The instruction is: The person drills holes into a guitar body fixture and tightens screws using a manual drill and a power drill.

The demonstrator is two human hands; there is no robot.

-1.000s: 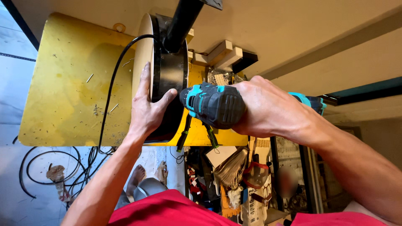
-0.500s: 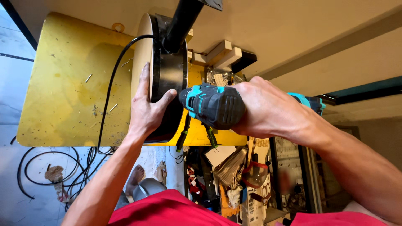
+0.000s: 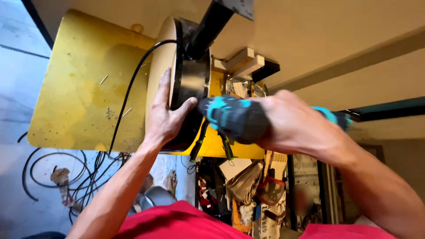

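Head view shows a flat yellow metal table point(image 3: 84, 93) bearing a round black-and-beige motor housing point(image 3: 188, 88), which the left hand point(image 3: 166, 119) clasps by its rim. The right hand point(image 3: 296, 126) grips a teal-and-black cordless drill point(image 3: 234, 117), its long axis level, nose pointing left at the housing beside the left thumb.

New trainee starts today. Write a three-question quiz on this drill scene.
1. True or false: the left hand grips the round disc unit.
2. Which hand holds the drill? A left B right
3. Fill in: the black cable runs across the ____ table.

Key: 1 true. 2 B, the right hand. 3 yellow.
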